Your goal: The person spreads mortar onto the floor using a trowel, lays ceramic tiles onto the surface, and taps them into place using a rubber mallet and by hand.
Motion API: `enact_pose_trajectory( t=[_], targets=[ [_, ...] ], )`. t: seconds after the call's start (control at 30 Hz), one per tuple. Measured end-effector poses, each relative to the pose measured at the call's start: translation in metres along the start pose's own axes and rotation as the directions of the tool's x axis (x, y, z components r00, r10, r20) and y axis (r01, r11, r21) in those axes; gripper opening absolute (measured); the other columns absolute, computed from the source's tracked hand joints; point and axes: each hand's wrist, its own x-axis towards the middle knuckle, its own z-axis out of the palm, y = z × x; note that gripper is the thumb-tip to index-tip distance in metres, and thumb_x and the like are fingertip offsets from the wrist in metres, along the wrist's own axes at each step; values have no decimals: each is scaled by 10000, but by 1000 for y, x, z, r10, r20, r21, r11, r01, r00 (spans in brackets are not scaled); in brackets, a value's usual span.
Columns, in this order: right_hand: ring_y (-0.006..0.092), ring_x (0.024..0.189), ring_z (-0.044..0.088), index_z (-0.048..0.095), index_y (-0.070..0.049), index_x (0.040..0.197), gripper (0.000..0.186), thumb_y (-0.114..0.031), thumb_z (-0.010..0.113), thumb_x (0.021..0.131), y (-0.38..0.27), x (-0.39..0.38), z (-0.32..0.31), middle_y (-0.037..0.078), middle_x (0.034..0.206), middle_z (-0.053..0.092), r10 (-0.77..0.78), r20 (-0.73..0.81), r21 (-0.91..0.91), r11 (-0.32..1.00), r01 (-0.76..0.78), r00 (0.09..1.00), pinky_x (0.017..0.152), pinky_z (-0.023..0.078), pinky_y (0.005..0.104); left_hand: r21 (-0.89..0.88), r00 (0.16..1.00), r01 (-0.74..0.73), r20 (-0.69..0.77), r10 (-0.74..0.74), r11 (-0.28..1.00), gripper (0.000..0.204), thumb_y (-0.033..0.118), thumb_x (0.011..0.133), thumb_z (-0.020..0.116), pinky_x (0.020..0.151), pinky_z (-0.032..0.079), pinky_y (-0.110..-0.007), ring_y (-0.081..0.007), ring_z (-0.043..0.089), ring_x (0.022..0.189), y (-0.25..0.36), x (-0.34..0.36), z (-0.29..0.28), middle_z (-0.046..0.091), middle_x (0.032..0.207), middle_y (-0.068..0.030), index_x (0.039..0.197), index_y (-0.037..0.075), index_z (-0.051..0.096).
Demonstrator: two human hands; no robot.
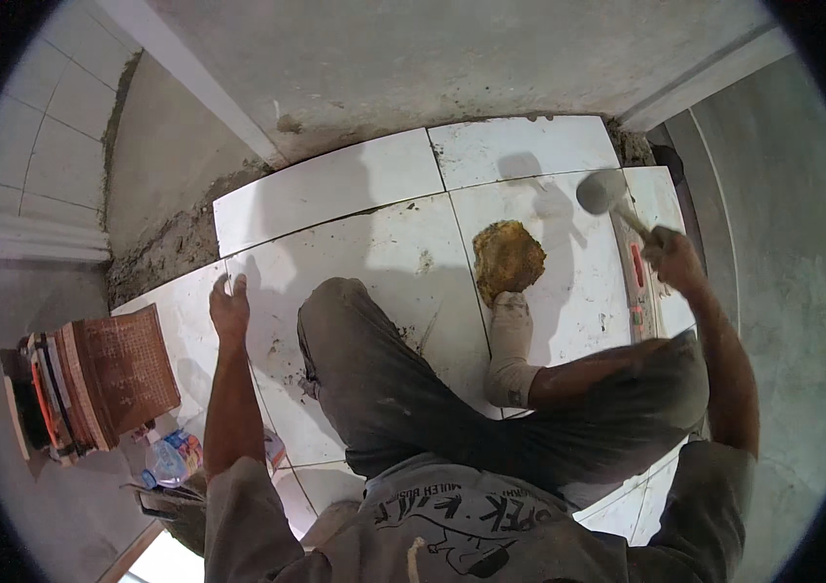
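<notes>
I sit cross-legged on white floor tiles (374,243). My right hand (673,257) is closed around the handle of a rubber mallet (600,191), whose head is raised over the tiles at the right. Under it lies a long level (638,301) with red marks, partly hidden. My left hand (230,301) has its fingers apart at a joint between tiles on the left, holding nothing. A rough yellow-brown sponge-like pad (508,257) lies just beyond my socked foot (510,345) in the middle.
A bare wall (462,58) bounds the far side. Rough mortar (155,253) borders the tiles at left. A stack of brown tiles (117,374), a plastic bottle (175,457) and a dark bag sit at lower left. A grey wall (792,194) stands at right.
</notes>
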Motion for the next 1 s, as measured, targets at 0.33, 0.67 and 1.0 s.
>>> enact_pose_trajectory(
  t=[0.33,0.67,1.0],
  targets=[
    [195,595,555,588,23,822,336,-313,581,819,-105,57,44,123,618,552,22,120,126,991,-38,992,553,447,347,158,999,-45,30,41,986,443,364,783,614,802,433,-458,-395,567,901,-2,104,45,605,951,-214,1030,1,559],
    [175,544,517,594,37,806,381,-341,559,830,-119,76,172,100,591,540,249,198,422,851,-312,948,521,433,333,372,987,-25,-139,83,928,619,499,765,607,821,405,-489,-424,521,946,-18,126,80,544,1019,-283,1051,-40,498],
    [258,629,586,585,8,927,341,-319,578,830,-171,66,250,179,698,598,175,134,431,876,-216,975,631,482,395,302,939,-36,-316,135,953,597,430,785,603,757,424,-491,-418,526,896,2,108,100,536,993,-264,1118,-50,478]
  ],
)
